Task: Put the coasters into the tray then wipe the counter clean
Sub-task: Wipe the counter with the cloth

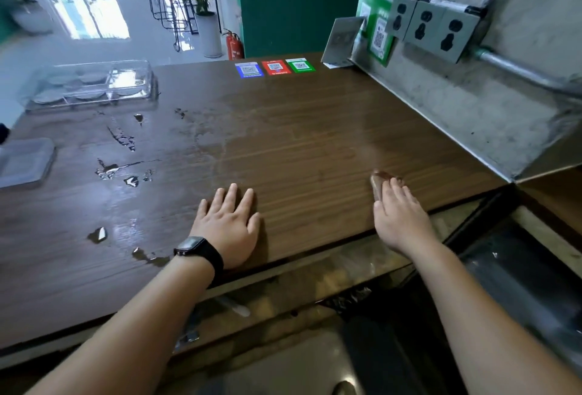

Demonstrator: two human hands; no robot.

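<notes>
A clear plastic tray point(132, 70) stands at the far left of the brown wooden counter point(299, 136), with several round grey coasters point(91, 79) lying in its compartments. Puddles of water point(110, 170) streak the counter's left half. My left hand point(228, 221), with a black watch on the wrist, lies flat and open on the counter near its front edge. My right hand point(400, 211) presses with straight fingers on a small brown cloth point(379, 178), most of which is hidden under the fingers; the hand is motion-blurred.
A clear lid or flat box point(25, 161) lies at the counter's left edge. Blue, red and green QR stickers point(275, 68) sit at the far edge. A grey metal wall ledge point(456, 117) with sockets borders the right. Below the front edge is a sink area.
</notes>
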